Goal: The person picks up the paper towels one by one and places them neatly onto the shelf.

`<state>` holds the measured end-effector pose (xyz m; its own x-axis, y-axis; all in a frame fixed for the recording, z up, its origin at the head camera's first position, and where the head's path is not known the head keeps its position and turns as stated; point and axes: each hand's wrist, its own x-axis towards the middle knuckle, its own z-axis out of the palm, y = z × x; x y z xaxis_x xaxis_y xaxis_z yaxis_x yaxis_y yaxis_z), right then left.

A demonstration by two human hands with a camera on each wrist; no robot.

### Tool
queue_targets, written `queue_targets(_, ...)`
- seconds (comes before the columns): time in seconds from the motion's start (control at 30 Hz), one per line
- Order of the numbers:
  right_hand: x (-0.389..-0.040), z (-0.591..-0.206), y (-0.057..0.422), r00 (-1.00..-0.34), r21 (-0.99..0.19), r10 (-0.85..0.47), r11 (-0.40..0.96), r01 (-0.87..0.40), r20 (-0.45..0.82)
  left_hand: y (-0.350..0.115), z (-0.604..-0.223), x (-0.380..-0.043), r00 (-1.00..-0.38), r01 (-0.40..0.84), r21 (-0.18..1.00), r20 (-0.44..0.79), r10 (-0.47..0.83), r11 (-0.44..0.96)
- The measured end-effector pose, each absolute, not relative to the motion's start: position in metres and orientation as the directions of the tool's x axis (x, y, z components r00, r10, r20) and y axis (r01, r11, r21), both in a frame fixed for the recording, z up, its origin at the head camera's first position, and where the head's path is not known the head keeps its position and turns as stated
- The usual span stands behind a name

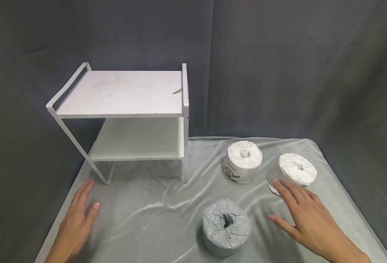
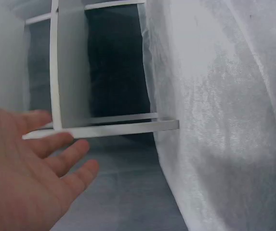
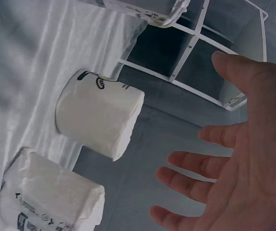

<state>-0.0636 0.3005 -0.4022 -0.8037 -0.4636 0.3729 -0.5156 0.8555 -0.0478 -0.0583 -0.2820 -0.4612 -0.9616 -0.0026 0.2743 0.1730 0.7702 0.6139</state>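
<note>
Three wrapped toilet paper rolls stand on the grey cloth. A grey-looking roll (image 1: pixel 226 228) is nearest the front, a white roll with a printed figure (image 1: pixel 242 162) sits farther back, and another white roll (image 1: pixel 295 170) is at the right. My right hand (image 1: pixel 306 215), fingers spread and holding nothing, hovers in front of the right-hand roll and hides part of it in the head view. On the left, my empty left hand (image 1: pixel 76 221) is above the cloth near the front foot of a white two-tier shelf (image 1: pixel 131 95), its fingers extended.
The shelf's lower board (image 1: pixel 141 138) sits under its top board, between metal side frames. Grey cloth (image 1: pixel 141 219) with wrinkles covers the table. Dark grey curtains (image 1: pixel 262 73) hang behind and at both sides.
</note>
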Motion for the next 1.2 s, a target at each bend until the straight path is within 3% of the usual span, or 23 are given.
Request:
queue_targets(0.1, -0.064, -0.4, 0.297, -0.797, -0.041, -0.476, 0.849, -0.526, 0.373, -0.293, -0.463, -0.065, -0.949, 0.196, 0.705, 0.312, -0.05, 0.681)
queue_targets(0.37, -0.066, -0.4, 0.286, -0.779, -0.04, -0.508, 0.828, -0.559, 0.368, -0.306, -0.463, -0.093, -0.931, 0.228, 0.777, 0.35, -0.102, 0.587)
queue_targets(0.47, -0.066, -0.401, 0.28, -0.773, -0.042, -0.522, 0.819, -0.572, 0.36, -0.305, -0.462, -0.108, -0.939, 0.256, 0.849, 0.331, -0.088, 0.462)
queue_targets(0.63, -0.067, -0.402, 0.267, -0.768, -0.042, -0.547, 0.805, -0.591, 0.332, -0.304, -0.461, -0.131, -0.956, 0.275, 0.952, 0.286, -0.071, 0.132)
queue_targets(0.77, -0.07, -0.402, 0.258, -0.759, -0.042, -0.568, 0.791, -0.61, 0.319, -0.305, -0.46, -0.145, -0.957, 0.284, 0.958, 0.281, -0.064, -0.04)
queue_targets(1.2, -0.07, -0.402, 0.239, -0.737, -0.053, -0.621, 0.754, -0.655, 0.267, -0.303, -0.453, -0.183, -0.951, 0.307, 0.923, 0.294, -0.09, -0.231)
